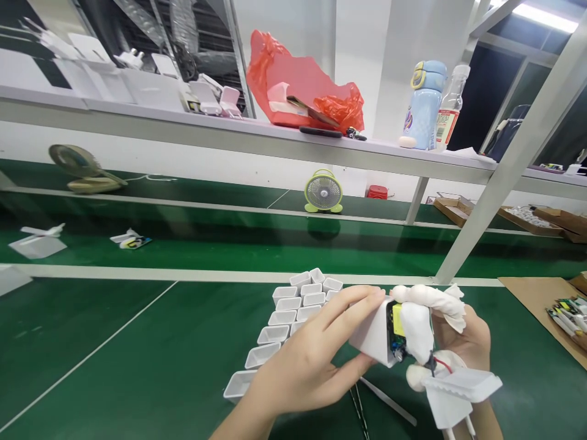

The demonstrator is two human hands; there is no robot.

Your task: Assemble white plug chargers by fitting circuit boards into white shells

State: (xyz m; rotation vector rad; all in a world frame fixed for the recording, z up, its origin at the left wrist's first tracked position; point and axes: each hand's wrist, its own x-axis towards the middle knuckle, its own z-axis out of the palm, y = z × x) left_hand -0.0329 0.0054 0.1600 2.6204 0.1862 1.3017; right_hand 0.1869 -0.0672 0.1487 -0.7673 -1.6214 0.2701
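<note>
My left hand [305, 360] is closed around a white plastic charger housing [372, 336], thumb below and fingers above. A circuit board [396, 327] with a yellow component sits in the housing's open end. White finger covers [428, 297] are on several fingers of my right hand [472, 339], which is closed at the board, one covered finger against it. Below that hand hangs a white plug cover [458, 391] with pins, a red wire running up from it. Rows of open white housings [274, 335] stand to the left, partly hidden behind my left hand.
Tweezers [359, 409] and a white strip [389, 401] lie on the green table [114, 373] below my hands. Cardboard with circuit boards [568, 318] is at the right. A slanted metal post [509, 146] rises there. Beyond the belt stands a green fan [323, 191].
</note>
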